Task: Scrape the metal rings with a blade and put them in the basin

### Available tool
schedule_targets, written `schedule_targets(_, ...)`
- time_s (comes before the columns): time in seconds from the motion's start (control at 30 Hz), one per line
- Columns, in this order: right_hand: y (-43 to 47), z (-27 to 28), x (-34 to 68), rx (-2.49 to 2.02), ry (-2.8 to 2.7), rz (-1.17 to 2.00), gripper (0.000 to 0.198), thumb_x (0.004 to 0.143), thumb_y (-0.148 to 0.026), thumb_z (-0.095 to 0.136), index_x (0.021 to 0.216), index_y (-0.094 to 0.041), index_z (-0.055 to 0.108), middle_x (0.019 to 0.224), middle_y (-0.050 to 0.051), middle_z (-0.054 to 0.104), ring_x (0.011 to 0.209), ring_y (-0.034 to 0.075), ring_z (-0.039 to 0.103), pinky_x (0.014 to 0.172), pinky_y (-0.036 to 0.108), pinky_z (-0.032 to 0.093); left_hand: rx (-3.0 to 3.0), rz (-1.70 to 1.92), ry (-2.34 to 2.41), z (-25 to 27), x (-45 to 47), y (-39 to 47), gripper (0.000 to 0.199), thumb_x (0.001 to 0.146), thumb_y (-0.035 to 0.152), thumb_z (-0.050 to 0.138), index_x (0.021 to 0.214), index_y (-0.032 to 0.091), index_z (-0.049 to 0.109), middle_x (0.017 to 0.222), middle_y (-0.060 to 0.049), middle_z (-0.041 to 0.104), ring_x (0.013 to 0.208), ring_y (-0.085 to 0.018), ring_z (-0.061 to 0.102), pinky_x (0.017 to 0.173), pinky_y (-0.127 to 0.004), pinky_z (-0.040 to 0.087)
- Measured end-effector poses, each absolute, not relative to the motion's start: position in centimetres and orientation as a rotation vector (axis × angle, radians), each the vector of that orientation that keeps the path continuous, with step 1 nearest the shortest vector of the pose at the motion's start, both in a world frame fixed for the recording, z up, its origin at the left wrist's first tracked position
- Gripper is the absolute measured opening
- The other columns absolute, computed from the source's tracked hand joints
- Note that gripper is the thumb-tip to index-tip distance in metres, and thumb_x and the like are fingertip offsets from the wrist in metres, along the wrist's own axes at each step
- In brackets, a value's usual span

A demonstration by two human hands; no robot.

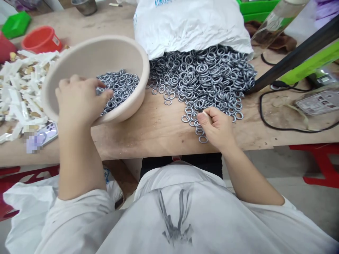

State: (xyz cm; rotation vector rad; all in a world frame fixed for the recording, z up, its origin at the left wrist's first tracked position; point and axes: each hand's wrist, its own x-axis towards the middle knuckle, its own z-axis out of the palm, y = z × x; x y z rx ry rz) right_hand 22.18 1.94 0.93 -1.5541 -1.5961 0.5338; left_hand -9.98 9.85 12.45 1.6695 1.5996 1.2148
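My left hand hovers inside the near left part of a beige plastic basin. Its thumb and forefinger are apart, and I see nothing held between them. Beside those fingers, grey metal rings lie heaped in the basin's right half. My right hand is at the near edge of a large pile of the same rings. Its fingers are closed around a small, pale stick-like tool with a dark tip, which touches or nearly touches the rings; the rest is hidden in the fist.
A white sack lies open behind the pile. White plastic pieces and a phone are at left, a red bowl behind them. A dark bar, a black cable and a clear bottle stand or lie at right.
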Motion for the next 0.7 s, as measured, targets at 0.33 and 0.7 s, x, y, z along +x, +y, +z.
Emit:
schedule_targets(0.33,1.5,0.1,24.0,-1.697,-1.534,0.418,0.03,0.088,-0.05,0.062,0.079,-0.021,0.064,0.07,0.001,0.066,0.065,0.018,0.057,0.061,0.03,0.037,2.612,0.323,1.235,2.9,2.0,5.4,0.022,0.096,0.024,0.053,0.113,0.02,0.066,0.124,-0.01,0.067,0.114,-0.028,0.057,0.097,-0.043,0.047)
schedule_targets(0.7,0.2,-0.7,22.4,-1.277,-1.57,0.869,0.023,0.086,-0.043,0.071,0.094,-0.021,0.07,0.091,0.004,0.069,0.085,0.02,0.063,0.077,0.034,0.048,2.256,0.466,1.288,1.8,3.0,3.3,0.008,0.091,0.023,0.06,0.089,0.019,0.067,0.085,-0.005,0.071,0.085,-0.022,0.065,0.08,-0.034,0.049)
